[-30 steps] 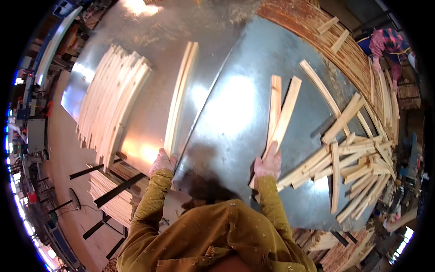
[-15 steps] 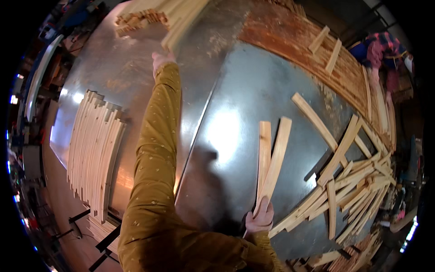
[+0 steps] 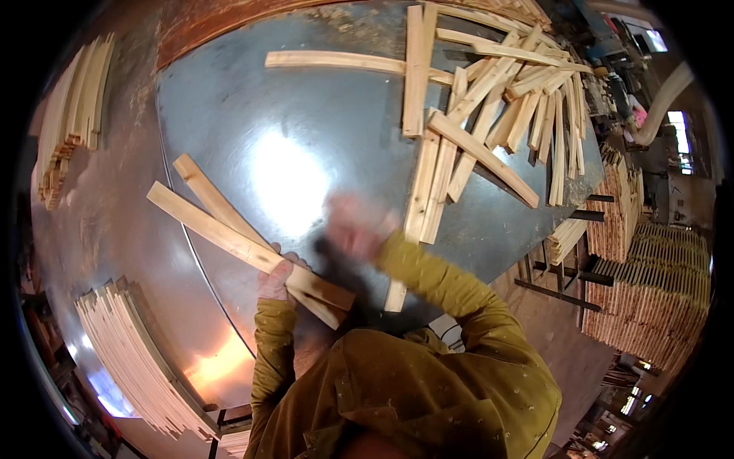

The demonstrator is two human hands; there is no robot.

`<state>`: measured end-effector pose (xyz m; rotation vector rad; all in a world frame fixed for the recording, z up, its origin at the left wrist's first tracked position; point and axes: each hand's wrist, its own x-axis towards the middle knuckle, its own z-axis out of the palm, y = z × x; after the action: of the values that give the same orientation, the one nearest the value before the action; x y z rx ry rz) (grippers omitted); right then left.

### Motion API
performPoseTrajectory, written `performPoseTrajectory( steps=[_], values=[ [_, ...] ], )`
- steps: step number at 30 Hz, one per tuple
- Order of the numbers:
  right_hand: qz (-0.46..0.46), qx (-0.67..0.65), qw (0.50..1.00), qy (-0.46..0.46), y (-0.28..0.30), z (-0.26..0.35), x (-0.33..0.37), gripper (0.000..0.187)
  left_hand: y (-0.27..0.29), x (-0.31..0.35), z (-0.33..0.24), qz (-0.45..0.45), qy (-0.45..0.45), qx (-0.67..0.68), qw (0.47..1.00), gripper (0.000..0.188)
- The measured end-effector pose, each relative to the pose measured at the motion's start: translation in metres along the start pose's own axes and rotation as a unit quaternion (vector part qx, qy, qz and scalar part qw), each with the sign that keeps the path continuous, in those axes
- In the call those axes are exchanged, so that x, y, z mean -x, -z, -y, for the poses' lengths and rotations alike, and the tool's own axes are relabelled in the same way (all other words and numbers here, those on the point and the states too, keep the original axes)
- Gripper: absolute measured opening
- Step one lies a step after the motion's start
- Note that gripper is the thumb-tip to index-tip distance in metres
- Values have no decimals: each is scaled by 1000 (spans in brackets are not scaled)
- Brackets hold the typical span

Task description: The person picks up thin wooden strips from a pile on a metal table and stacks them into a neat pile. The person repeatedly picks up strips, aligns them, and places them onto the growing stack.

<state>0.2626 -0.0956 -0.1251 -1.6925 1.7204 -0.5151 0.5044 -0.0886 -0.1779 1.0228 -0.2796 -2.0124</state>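
My left hand [image 3: 277, 278] is wrapped round two pale wooden strips [image 3: 210, 226], low over the metal-topped table [image 3: 222, 99]. The strips overlap at the hand and fan apart toward their far left ends. My right hand [image 3: 359, 226] is a motion-smeared shape over the table, right of those strips. Its fingers cannot be made out, and nothing plainly shows in it. Closest to it on the right lie the long strips at the near edge of a loose, criss-crossed pile of wooden strips [image 3: 478, 157].
A neat row of strips [image 3: 138, 359] stands at the lower left, another bundle [image 3: 76, 107] at the far left. A reddish-brown board [image 3: 222, 24] borders the table's far side. Beyond the right edge are tall stacks of strips [image 3: 650, 291] and dark rack bars [image 3: 558, 294].
The view has swung right. My left hand has come back from the far bundle and now grips the two strips that my right hand held. My right hand has let go and moves quickly.
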Motion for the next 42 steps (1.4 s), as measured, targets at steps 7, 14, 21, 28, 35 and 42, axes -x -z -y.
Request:
performPoseTrajectory(
  steps=[7, 14, 21, 28, 35, 42],
  values=[
    [-241, 168, 883, -366, 159, -93, -90, 71, -43, -17, 65, -74, -48, -181, 979, 38],
    [18, 66, 997, -48, -15, -71, 94, 80, -100, -8, 94, -168, -67, -127, 975, 46],
    [-338, 246, 893, -170, 143, -127, -75, 81, -88, -35, 121, -178, -70, -233, 954, 66],
    [-121, -699, 692, -135, 139, -169, -76, 63, -114, 28, 57, -352, 6, -514, 783, 81],
    [123, -871, 475, -25, 98, -135, 21, 67, -92, 49, 54, -418, 35, -756, 503, 93],
    [273, 9, 952, 136, 99, -23, 56, 50, -135, 76, 106, -27, -73, -291, 953, 68]
  ],
)
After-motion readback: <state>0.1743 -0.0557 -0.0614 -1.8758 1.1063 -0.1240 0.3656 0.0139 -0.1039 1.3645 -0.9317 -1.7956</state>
